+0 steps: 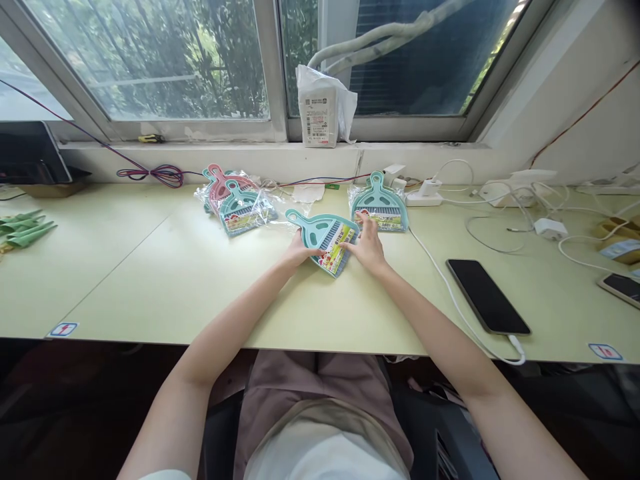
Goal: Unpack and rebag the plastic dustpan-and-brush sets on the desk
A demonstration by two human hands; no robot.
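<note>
A teal mini dustpan with a brush (314, 235) and a printed label card is held tilted just above the table, its handle toward the upper left. My left hand (299, 252) grips its left side, the thumb over the card. On its right edge my right hand (370, 248) is closed, thumb in front and fingers behind. Beyond that hand lies another teal dustpan set (378, 193) in clear plastic. To the left rests a small pile of wrapped sets, with a pink dustpan (217, 181) behind a teal dustpan (241, 201).
A black phone (487, 297) on a white charging cable lies at right, with a power strip (424, 199) and tangled cords behind. A wrapped box (320, 117) stands on the window sill. At far left are a dark screen (30, 152) and green folded items (27, 230).
</note>
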